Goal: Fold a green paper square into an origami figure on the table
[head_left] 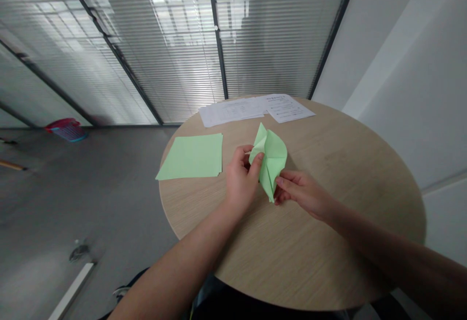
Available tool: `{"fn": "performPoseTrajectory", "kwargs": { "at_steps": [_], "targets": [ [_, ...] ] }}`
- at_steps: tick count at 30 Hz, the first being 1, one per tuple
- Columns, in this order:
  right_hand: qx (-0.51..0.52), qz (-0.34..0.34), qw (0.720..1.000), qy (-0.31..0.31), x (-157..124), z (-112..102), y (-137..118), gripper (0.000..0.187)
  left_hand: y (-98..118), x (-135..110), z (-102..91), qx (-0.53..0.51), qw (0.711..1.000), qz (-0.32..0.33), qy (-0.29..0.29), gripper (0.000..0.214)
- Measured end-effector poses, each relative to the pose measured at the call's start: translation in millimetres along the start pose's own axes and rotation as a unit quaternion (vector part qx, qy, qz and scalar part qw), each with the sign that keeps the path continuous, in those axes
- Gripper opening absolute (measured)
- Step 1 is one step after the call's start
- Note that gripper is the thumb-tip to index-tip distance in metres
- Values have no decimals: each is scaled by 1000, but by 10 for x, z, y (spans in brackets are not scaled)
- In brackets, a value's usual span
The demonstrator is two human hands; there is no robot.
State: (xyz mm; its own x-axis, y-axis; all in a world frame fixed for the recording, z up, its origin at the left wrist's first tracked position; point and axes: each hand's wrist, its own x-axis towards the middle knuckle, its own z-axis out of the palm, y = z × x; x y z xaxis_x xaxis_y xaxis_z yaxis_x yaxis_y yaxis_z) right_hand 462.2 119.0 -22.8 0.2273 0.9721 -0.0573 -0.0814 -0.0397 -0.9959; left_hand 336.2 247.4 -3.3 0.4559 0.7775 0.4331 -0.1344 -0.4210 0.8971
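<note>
A folded sheet of light green paper (274, 153) is held up over the table between both hands. Creases run across it, and it narrows to a point at the bottom, while its upper part bulges open. My left hand (243, 176) grips its left edge, thumb on the front face and fingers curled behind. Lower down, my right hand (297, 191) pinches the right edge near the bottom tip between thumb and fingers. The fingers behind the paper are partly hidden.
A stack of green paper sheets (191, 157) lies at the left of the round wooden table (350, 164). Printed white sheets (237, 111) lie along its far edge. A red and blue basket (67, 129) stands on the floor, left. Blind-covered glass panels rise behind; a white wall is right.
</note>
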Motion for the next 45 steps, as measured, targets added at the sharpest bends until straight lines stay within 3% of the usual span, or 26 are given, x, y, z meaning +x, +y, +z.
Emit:
{"fn": "performPoseTrajectory", "kwargs": {
  "at_steps": [5,13,17,19,22,25,28,30,32,34,36,40,45],
  "targets": [
    [-6,36,999,-19,-3,46,-10,50,0,-5,21,-14,1000,-10,2,19],
    [1,34,998,44,6,34,-46,42,10,38,33,-106,991,-81,-21,20],
    [11,77,997,9,-14,41,-38,43,-19,53,30,-148,978,-146,-32,26],
    [-8,120,992,-21,-32,31,-33,45,-63,46,14,-119,975,-183,-50,30],
    [-93,187,976,-62,-84,-38,-57,49,-141,20,-27,3,972,-202,-119,59],
    [-245,212,942,-87,-167,-168,-122,49,-182,-16,-63,128,960,-136,-209,67],
    [-418,85,901,-83,-239,-304,-204,49,-162,-56,-74,233,934,-45,-266,61],
    [-490,28,868,-76,-256,-375,-261,42,-130,-77,-78,325,902,13,-283,55],
    [-514,37,855,-61,-245,-428,-314,27,-106,-89,-89,418,858,68,-292,53],
    [-501,46,862,-57,-213,-467,-354,21,-106,-91,-110,484,821,108,-283,54],
    [-469,20,880,-73,-166,-493,-370,28,-130,-85,-136,523,801,128,-261,53],
    [-414,-43,905,-88,-41,-498,-331,33,-210,-65,-175,530,796,168,-239,30],
    [-377,-44,921,-94,99,-458,-247,23,-268,-57,-206,444,808,244,-301,7]
  ]
}}
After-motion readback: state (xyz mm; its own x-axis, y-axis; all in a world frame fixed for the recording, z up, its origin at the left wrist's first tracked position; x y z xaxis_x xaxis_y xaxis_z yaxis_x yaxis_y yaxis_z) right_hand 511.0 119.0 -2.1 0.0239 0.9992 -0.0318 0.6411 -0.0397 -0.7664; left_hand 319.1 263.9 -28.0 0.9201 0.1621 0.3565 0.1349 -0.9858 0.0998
